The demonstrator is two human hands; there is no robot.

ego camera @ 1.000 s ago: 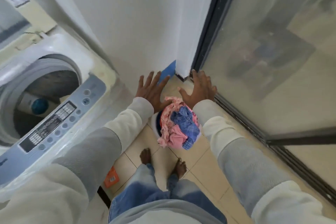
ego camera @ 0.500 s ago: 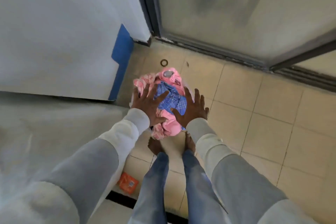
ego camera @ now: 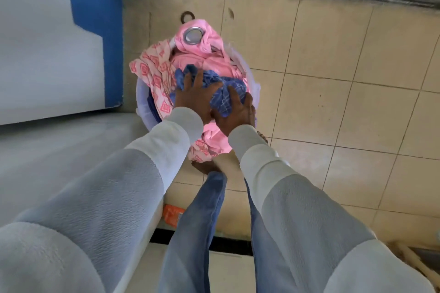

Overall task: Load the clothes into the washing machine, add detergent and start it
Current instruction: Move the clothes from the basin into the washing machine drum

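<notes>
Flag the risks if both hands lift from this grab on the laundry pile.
1. Both hands, left hand and right hand, close on the blue checked cloth only; the pink fabric beneath probably stays behind, or drags up and drops.
2. The patterned cloth hangs over the basin rim and may slide to the floor.
3. The metal eyelet on the pink fabric could snag.
</notes>
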